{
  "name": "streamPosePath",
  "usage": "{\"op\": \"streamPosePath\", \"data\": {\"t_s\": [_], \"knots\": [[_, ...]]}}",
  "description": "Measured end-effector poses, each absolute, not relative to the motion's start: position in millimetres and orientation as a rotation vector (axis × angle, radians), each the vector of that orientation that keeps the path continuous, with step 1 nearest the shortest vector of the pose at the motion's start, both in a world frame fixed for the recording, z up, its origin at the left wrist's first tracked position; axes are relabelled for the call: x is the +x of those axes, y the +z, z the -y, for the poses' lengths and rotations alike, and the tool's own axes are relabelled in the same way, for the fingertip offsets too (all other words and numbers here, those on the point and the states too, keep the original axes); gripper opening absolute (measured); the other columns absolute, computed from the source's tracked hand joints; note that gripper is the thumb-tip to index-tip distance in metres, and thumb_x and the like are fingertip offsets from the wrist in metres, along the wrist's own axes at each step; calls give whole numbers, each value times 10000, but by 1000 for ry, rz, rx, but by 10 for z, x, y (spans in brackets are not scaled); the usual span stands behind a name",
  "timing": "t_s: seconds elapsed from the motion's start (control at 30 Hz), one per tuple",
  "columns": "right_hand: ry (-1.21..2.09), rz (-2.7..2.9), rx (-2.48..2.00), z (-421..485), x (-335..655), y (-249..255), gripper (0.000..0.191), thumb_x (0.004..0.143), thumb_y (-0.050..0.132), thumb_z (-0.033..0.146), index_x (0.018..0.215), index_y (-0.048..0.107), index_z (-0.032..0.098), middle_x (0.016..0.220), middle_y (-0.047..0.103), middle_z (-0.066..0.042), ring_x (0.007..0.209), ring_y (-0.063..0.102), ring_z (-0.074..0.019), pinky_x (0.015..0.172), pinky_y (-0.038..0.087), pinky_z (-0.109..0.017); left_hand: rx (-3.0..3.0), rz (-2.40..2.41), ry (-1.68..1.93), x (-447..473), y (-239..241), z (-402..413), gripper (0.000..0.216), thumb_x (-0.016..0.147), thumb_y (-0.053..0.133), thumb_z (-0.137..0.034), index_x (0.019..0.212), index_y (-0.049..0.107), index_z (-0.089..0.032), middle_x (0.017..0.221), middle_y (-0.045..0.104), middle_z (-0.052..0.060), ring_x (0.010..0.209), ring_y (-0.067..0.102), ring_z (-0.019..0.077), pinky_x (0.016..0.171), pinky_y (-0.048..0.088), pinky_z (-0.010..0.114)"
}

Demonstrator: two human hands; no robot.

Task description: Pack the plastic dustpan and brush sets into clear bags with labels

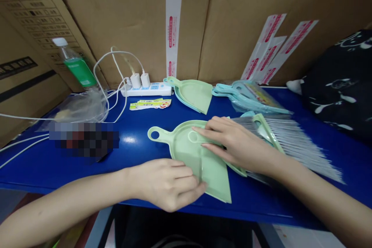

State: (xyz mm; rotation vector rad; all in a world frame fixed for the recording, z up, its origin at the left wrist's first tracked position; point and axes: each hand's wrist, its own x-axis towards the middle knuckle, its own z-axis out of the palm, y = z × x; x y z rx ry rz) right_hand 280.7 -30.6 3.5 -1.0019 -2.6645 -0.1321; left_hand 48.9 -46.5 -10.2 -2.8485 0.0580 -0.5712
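A light green dustpan (pixel 186 147) lies flat at the front of the blue table, its ring-ended handle pointing left. Curled over its near side edge, my left hand (pixel 171 184) is closed, fingertips against the pan. My right hand (pixel 232 139) rests across the far right part of the pan with forefinger and thumb stretched apart; the other fingers are partly bent. Under and beside that hand lie green-framed brushes (pixel 270 133) with pale bristles (pixel 302 147), some in clear wrapping. My right hand and forearm hide part of them.
Behind lie another green dustpan (pixel 194 93) over a blue one, and wrapped blue dustpans (pixel 252 95). A power strip (pixel 157 89) with white cables, colourful paper strips (pixel 149 104) and a bottle (pixel 78 68) stand left. Cardboard (pixel 130 19) walls the back; a dark patterned bag (pixel 343 85) sits right.
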Motion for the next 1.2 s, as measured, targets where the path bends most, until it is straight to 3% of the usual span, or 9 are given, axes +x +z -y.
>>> {"op": "streamPosePath", "data": {"t_s": [0.17, 0.3, 0.53, 0.73, 0.97, 1.1, 1.2], "knots": [[25, 2568, -949, 326, 2631, -51, 303, 934, 467, 218, 1185, 630, 165, 935, 690, -101, 887, 607, -239, 785, 466, -390, -2911, -97, -636, 483, -140, 492, 223, 949, 485, -116, 1055, 681, -111, 836, 720, 34, 705, 630, 105, 596, 504, 219], [203, 2495, -935, 307, 2502, -42, 231, 909, 519, 202, 1103, 644, 189, 1035, 703, -96, 948, 609, -239, 837, 469, -402, -2922, -118, -628, 493, -161, 495, 202, 945, 518, -128, 1058, 685, -125, 914, 737, 38, 773, 649, 103, 691, 516, 213], [336, 2430, -990, 226, 2252, -29, 180, 890, 604, 237, 1030, 691, 165, 874, 632, -62, 830, 576, -208, 740, 476, -353, -2902, -114, -659, 497, -164, 496, 186, 922, 569, -131, 1067, 684, -120, 930, 736, 30, 809, 633, 124, 715, 510, 272], [250, 2424, -953, 190, 2153, -107, 265, 944, 517, 292, 1104, 685, 163, 885, 607, -78, 850, 543, -220, 774, 484, -390, -2868, -134, -642, 477, -193, 504, 213, 892, 626, -158, 1093, 677, -110, 955, 722, 55, 820, 633, 130, 750, 503, 263], [257, 2723, -926, 164, 2560, 124, 329, 951, 472, 285, 1211, 657, 207, 1192, 633, -142, 1131, 565, -279, 934, 469, -500, -2779, -103, -632, 447, -124, 455, 198, 921, 571, -172, 1077, 688, -135, 890, 709, 39, 755, 614, 117, 681, 492, 253], [270, 2820, -951, 185, 2709, 81, 472, 937, 508, 362, 1390, 522, 229, 1485, 441, -172, 1390, 355, -331, 1051, 383, -577, -2739, -64, -609, 432, -91, 424, 174, 924, 549, -145, 999, 705, -130, 781, 677, 16, 710, 590, 105, 651, 476, 247], [242, 2797, -966, 211, 2681, -17, 510, 958, 465, 401, 1448, 443, 260, 1542, 355, -166, 1437, 245, -336, 1076, 345, -600, -2741, -80, -613, 428, -88, 414, 177, 919, 554, -139, 1013, 704, -127, 773, 663, 14, 723, 591, 105, 689, 481, 241]]}}
